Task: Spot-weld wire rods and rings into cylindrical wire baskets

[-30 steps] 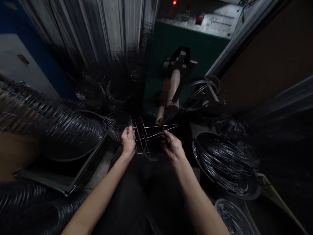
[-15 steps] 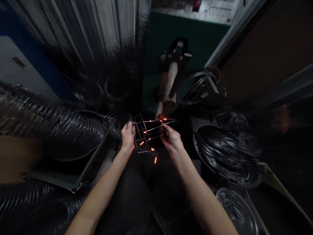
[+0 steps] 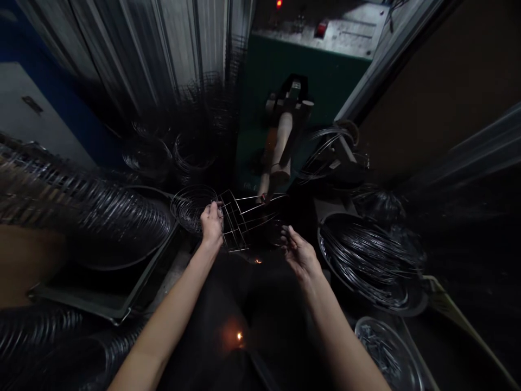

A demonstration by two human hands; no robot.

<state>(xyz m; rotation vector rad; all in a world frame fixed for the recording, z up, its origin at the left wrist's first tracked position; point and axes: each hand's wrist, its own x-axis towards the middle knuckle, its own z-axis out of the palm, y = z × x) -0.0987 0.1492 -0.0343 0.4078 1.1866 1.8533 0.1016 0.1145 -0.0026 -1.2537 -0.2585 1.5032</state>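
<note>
My left hand is closed on the left edge of a small wire grid frame, holding it up under the copper electrode of a green welding machine. Long wires of the frame reach right toward the electrode tip. My right hand hangs just right of the frame, fingers apart, touching nothing. A few orange sparks glow below the frame and on my dark lap.
A round wire basket sits left of my left hand. Long stacks of wire rings fill the left side. A pan of loose wire rods lies at right, with a smaller dish below it.
Sparks flew at the frame half a second ago and have died down. My right hand has let go of the wire it held and drawn back down and right.
</note>
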